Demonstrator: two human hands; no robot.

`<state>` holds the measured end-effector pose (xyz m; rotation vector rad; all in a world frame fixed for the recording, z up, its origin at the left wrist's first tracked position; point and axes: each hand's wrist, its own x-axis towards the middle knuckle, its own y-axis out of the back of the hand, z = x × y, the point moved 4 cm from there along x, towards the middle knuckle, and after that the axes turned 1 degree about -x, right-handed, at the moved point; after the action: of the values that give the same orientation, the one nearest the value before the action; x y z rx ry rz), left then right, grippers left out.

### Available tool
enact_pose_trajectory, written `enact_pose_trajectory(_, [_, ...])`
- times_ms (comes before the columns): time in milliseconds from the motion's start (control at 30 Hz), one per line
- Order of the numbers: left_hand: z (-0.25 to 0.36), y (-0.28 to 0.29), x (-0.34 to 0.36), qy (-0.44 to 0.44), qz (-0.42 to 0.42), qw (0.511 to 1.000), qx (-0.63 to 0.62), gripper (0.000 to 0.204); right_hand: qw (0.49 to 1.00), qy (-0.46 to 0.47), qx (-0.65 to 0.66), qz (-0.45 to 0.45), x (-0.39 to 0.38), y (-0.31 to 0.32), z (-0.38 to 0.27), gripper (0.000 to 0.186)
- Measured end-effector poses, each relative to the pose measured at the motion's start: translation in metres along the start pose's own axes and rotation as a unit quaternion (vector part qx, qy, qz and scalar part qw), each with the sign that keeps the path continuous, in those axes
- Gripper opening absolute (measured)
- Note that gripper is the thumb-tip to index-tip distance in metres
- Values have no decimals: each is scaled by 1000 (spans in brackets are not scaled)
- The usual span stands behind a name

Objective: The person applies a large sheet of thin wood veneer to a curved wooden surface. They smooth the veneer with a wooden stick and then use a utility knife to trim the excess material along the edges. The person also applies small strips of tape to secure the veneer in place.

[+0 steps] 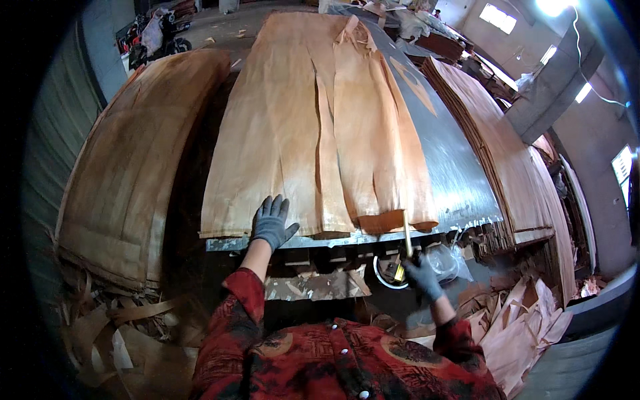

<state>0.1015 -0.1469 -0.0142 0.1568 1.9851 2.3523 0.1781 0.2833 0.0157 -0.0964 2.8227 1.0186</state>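
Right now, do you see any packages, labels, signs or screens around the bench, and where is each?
Clear plastic bag: crumpled, below the near bench edge, beside the grey-gloved right hand.
Pale orange diamond marking: on the bare dark metal bench top, right of the thin orange wood veneer sheets.
No screens, labels or boxes can be made out.

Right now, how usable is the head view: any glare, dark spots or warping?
Head view: ceiling lights blow out top right; the gap left of the veneer sheets is deep shadow; table edge bows from fisheye; left hand sharp, right hand slightly blurred.
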Motion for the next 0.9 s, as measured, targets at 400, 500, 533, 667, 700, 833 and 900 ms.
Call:
enact_pose_trajectory(400, [-11, -1, 0, 36, -107, 991, 75, 82, 942, -91, 318, -54, -5, 106, 37, 17])
enact_pose_trajectory(500, [-10, -5, 2, 38, -141, 985, 88, 84, 872, -223, 410, -145, -29, 136, 34, 27])
enact_pose_trajectory(533, [-12, -6, 1, 42, -151, 983, 99, 84, 862, -230, 425, -153, -30, 145, 32, 28])
enact_pose_trajectory(667, [-7, -2, 7, 52, -155, 982, 97, 84, 884, -205, 412, -83, -32, 183, 36, 28])
enact_pose_trajectory(700, [-1, -3, 6, 51, -158, 982, 88, 84, 906, -187, 373, -65, -41, 195, 38, 28])
enact_pose_trajectory(833, [5, 0, 8, 57, -157, 983, 74, 82, 949, 261, -152, 94, -33, 198, 72, 41])
enact_pose_trajectory(900, [-3, -2, 4, 54, -154, 982, 99, 81, 970, 177, -163, 44, -10, 179, 38, 44])
